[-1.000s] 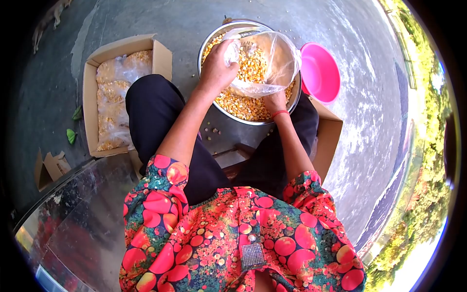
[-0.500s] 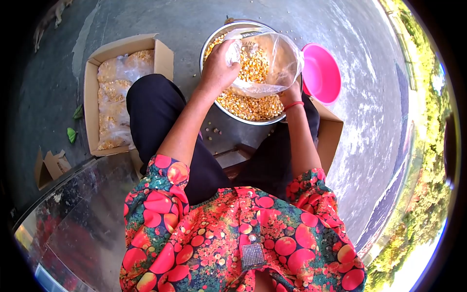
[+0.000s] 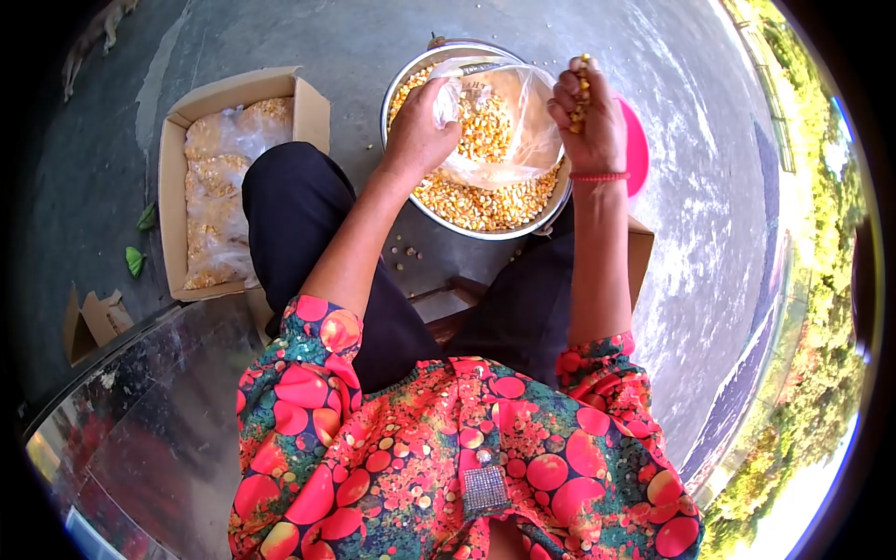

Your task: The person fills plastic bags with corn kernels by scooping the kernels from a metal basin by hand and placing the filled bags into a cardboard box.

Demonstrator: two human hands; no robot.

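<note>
A wide metal bowl (image 3: 448, 213) full of yellow corn kernels (image 3: 490, 210) stands on the floor beyond my knees. My left hand (image 3: 422, 126) grips the rim of a clear plastic bag (image 3: 532, 140), which is held open over the bowl with kernels inside. Raised at the bowl's right side, my right hand (image 3: 593, 117) is curled around a handful of corn kernels (image 3: 581, 98), which show between the fingers and palm. A red bracelet circles that wrist.
At the left, an open cardboard box (image 3: 175, 205) holds several bags of corn. A pink basin (image 3: 636, 149) sits partly behind my right hand, with another cardboard box (image 3: 639, 257) below it. A glossy surface (image 3: 168, 420) lies at lower left.
My right hand has come up out of the bowl and moved right, now with kernels in it. My left hand and the bag have stayed nearly still.
</note>
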